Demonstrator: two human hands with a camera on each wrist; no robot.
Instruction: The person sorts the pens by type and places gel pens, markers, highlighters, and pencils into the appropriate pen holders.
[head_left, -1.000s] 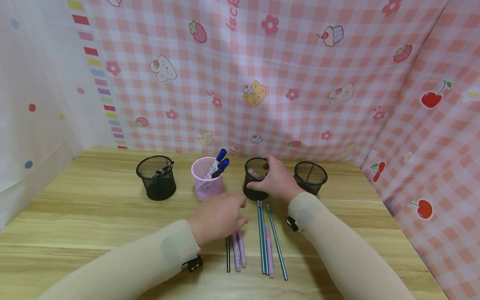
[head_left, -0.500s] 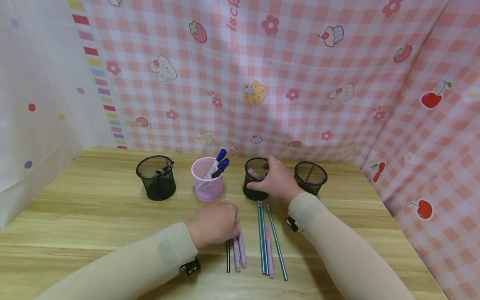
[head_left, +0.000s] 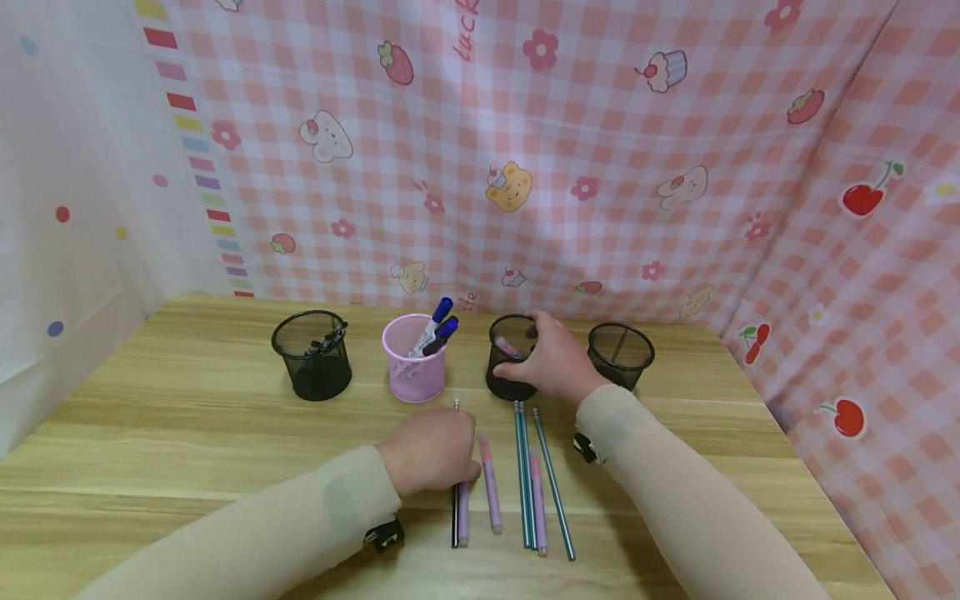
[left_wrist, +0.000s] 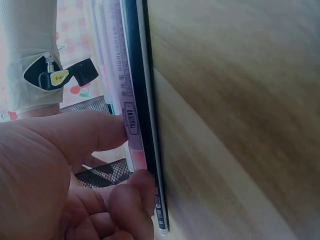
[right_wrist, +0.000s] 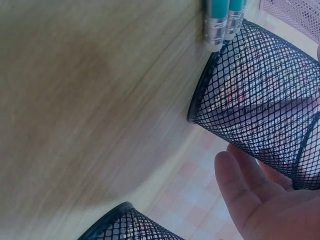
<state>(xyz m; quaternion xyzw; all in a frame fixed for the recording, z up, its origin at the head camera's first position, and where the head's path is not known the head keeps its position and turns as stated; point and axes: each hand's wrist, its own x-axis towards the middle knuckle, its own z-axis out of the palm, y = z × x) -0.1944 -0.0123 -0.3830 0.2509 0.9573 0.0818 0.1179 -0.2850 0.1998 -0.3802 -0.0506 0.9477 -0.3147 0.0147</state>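
Observation:
With thumb and fingers, my left hand (head_left: 429, 450) pinches a purple highlighter (left_wrist: 131, 117) that lies along a black pencil (left_wrist: 140, 75) on the table. A second highlighter (head_left: 491, 496) lies just right of that hand. Farther right, another highlighter (head_left: 538, 512) rests among several teal pencils (head_left: 556, 492). My right hand (head_left: 557, 364) holds a black mesh pen holder (right_wrist: 250, 75) round its side, fingers on one side and thumb toward the front. Through the mesh, a highlighter shows inside this holder.
A pink pen holder (head_left: 416, 385) with blue-capped markers (head_left: 438, 327) stands left of the held one. At far left is a black mesh holder (head_left: 318, 379) with dark items inside. Another black mesh holder (head_left: 622, 354) stands beyond my right wrist. A checked cloth hangs behind the table.
My left hand came down onto the highlighters and pinched one, drawing it left against the black pencil. The other highlighter shifted slightly right. The right hand stayed on its holder.

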